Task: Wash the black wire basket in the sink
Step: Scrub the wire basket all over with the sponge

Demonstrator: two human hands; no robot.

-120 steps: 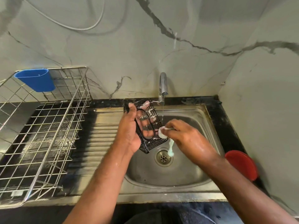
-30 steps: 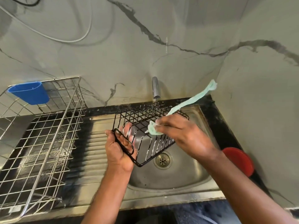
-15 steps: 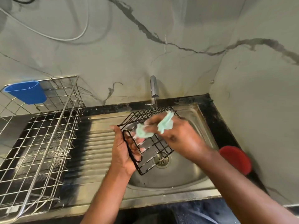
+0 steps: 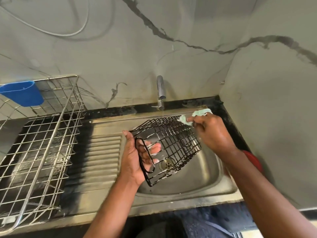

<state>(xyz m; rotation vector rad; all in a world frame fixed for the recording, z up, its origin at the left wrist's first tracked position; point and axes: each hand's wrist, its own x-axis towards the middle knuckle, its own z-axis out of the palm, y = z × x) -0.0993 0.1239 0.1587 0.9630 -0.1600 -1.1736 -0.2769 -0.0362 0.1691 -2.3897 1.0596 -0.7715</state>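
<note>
Far left: silver wire dish rack w/ a blue plastic cup on the worktop. Centre – left hand grips the soapy black wire basket by its end, tilted over the steel sink. Upper right: right hand pinches a pale green cloth against the basket's far corner.

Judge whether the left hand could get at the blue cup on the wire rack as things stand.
Probably not: the left hand grips the black wire basket, and the blue cup hangs at the rack's far corner.
</note>
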